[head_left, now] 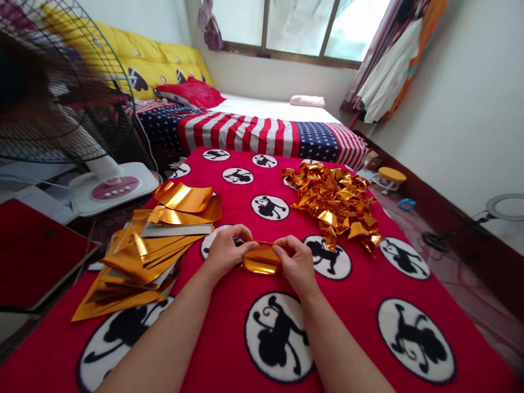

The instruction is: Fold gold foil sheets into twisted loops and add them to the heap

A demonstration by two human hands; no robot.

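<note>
Apparently midway: one gold sheet held between a flat stack and a folded heap

A piece of gold paper (262, 264) is between the two hands, over the red cloth (213, 349), with more of the same shiny material to either side. The left hand (225, 250) pinches it near its left end with thumb and fingers, and the right hand (297, 265) does likewise near the right end; both grips are narrow, closed on the paper's far edge. That edge looks turned into a thin strip, while the near part forms a smooth, curved panel. Whether it touches the cloth is hard to tell.

As for progress, the done side seems to be the heap of folded pieces (333, 196) on the right, a broad jumble of creased, pointed shapes. What is left seems to be the stack of flat sheets (149, 262) on the left, fanned and overlapping, some showing pale backs, with a curled sheet (184, 196) on top. The stack looks thick enough that plenty of folding remains, though neither lot can be counted reliably. The held piece seems barely begun: none of the heap's points show on it.
</note>
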